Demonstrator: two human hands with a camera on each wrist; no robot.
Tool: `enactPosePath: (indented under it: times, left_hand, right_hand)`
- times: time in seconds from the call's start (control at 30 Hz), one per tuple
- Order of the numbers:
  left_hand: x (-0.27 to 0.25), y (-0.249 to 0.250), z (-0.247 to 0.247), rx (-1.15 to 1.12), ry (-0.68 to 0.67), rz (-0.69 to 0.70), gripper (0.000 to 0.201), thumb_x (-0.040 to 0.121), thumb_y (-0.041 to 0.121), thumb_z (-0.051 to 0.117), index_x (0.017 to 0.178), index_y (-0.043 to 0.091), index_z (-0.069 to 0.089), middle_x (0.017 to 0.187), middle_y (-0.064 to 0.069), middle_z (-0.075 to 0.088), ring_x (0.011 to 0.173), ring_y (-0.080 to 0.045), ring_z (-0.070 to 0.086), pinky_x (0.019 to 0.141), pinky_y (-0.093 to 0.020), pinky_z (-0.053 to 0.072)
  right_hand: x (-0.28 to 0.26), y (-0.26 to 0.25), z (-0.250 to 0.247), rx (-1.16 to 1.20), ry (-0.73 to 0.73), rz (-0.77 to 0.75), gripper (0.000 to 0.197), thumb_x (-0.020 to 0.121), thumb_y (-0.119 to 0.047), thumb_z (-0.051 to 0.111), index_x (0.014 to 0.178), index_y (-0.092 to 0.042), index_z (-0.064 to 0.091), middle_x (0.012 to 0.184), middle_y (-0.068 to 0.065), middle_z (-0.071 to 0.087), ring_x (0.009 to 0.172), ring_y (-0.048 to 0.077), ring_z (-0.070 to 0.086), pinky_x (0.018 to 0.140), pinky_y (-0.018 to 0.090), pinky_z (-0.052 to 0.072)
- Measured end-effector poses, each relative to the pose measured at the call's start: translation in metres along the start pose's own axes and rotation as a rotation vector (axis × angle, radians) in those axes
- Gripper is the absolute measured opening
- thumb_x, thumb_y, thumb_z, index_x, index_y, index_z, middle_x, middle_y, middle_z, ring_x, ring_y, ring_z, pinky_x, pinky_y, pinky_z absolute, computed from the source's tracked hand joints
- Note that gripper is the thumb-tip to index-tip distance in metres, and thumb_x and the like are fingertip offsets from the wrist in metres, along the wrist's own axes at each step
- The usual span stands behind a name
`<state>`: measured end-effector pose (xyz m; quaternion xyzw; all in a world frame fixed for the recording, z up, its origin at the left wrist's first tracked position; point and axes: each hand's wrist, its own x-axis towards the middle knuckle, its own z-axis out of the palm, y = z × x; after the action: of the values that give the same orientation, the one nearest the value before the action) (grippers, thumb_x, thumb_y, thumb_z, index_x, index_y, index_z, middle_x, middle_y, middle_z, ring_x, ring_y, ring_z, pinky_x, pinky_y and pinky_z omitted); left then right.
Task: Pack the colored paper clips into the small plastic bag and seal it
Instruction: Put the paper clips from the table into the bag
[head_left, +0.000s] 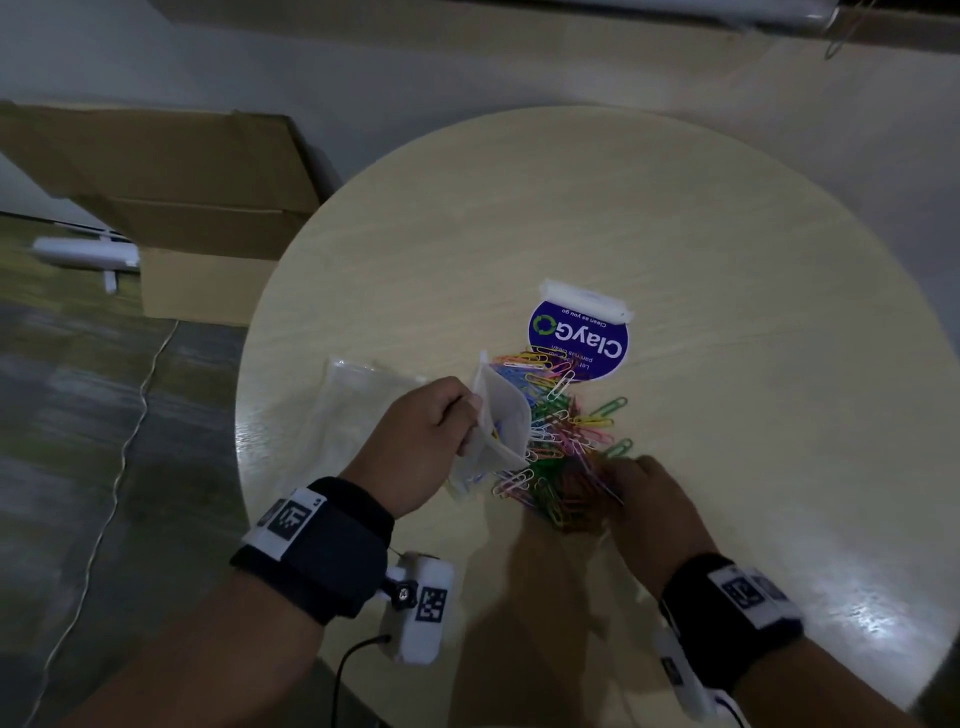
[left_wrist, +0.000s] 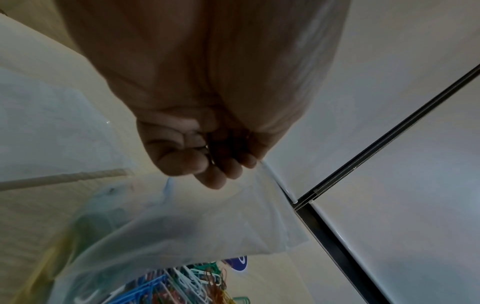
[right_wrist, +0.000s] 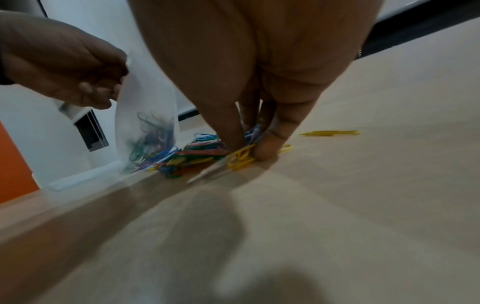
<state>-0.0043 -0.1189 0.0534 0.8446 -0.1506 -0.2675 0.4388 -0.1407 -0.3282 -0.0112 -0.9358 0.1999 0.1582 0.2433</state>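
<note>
A pile of colored paper clips (head_left: 563, 431) lies on the round pale table (head_left: 727, 260). My left hand (head_left: 415, 441) pinches the top edge of a small clear plastic bag (head_left: 498, 421) and holds it upright, mouth open, beside the pile. Some clips show inside the bag (right_wrist: 150, 135). My right hand (head_left: 644, 499) is down on the near side of the pile. Its thumb and fingertips (right_wrist: 262, 152) pinch a few yellow clips (right_wrist: 240, 158) against the table. In the left wrist view the curled left hand (left_wrist: 205, 158) grips the bag (left_wrist: 182, 226) above the clips (left_wrist: 187, 283).
A blue round ClayGo sticker with a white holder (head_left: 579, 332) lies just beyond the pile. A second clear bag (head_left: 358, 395) lies flat to the left of my left hand. One yellow clip (right_wrist: 330, 133) lies apart. Cardboard boxes (head_left: 182, 208) stand on the floor to the left.
</note>
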Motion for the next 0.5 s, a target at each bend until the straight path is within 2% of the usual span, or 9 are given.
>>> enactPosePath:
  times: [0.1,0.2,0.27,0.33,0.37,0.43,0.5]
  left_hand:
    - [-0.001,0.000,0.001,-0.006,0.014,-0.003,0.031,0.103,0.024,0.045,0.078,0.007,0.053,0.075,-0.018,0.059,0.061,-0.021,0.048,0.060,-0.041,0.042]
    - [-0.002,-0.001,0.001,-0.026,0.031,-0.015,0.030,0.102,0.022,0.046,0.078,0.006,0.055,0.072,-0.016,0.060,0.059,-0.019,0.048,0.059,-0.040,0.042]
    - [-0.003,-0.002,0.002,-0.025,0.026,-0.021,0.030,0.101,0.022,0.047,0.078,0.006,0.055,0.072,-0.016,0.060,0.059,-0.018,0.047,0.059,-0.040,0.042]
    - [-0.004,-0.002,0.002,-0.025,0.027,-0.023,0.030,0.102,0.023,0.046,0.078,0.006,0.055,0.073,-0.016,0.060,0.059,-0.018,0.047,0.059,-0.039,0.042]
    - [-0.004,-0.002,0.002,-0.027,0.026,-0.024,0.030,0.102,0.023,0.046,0.078,0.005,0.055,0.073,-0.016,0.060,0.059,-0.017,0.047,0.058,-0.038,0.042]
    - [-0.004,-0.002,0.003,-0.040,0.021,-0.030,0.030,0.102,0.023,0.046,0.079,0.005,0.054,0.071,-0.014,0.058,0.059,-0.016,0.046,0.058,-0.035,0.041]
    - [-0.004,-0.001,0.004,-0.050,0.018,-0.035,0.030,0.102,0.023,0.046,0.079,0.005,0.054,0.069,-0.009,0.057,0.059,-0.014,0.046,0.056,-0.031,0.041]
  right_hand:
    - [0.014,-0.005,-0.013,0.141,0.059,-0.051,0.032,0.082,-0.016,0.064,0.112,-0.025,0.068,0.104,0.002,0.067,0.091,0.022,0.064,0.075,0.025,0.045]
    - [0.015,0.009,-0.031,0.274,0.236,0.038,0.029,0.080,-0.015,0.071,0.108,-0.023,0.071,0.101,0.000,0.072,0.083,0.015,0.066,0.072,0.022,0.043]
    - [0.017,0.024,-0.032,0.234,0.265,0.119,0.035,0.079,-0.022,0.073,0.114,-0.018,0.067,0.107,0.006,0.069,0.090,0.023,0.065,0.079,0.030,0.049]
    - [0.025,0.027,-0.026,0.141,0.187,0.206,0.051,0.076,-0.035,0.074,0.120,-0.011,0.062,0.114,0.016,0.060,0.099,0.036,0.059,0.090,0.043,0.049]
    - [0.030,0.022,-0.021,0.114,0.163,0.224,0.056,0.075,-0.042,0.073,0.120,-0.011,0.062,0.114,0.018,0.057,0.100,0.039,0.056,0.092,0.045,0.048]
    - [0.038,0.003,-0.013,0.064,0.147,0.191,0.056,0.073,-0.056,0.067,0.113,-0.017,0.064,0.108,0.015,0.053,0.098,0.038,0.054,0.092,0.042,0.048]
    - [0.042,-0.016,-0.005,-0.011,0.121,0.093,0.055,0.073,-0.058,0.064,0.116,-0.023,0.061,0.106,0.010,0.051,0.097,0.034,0.050,0.090,0.039,0.046]
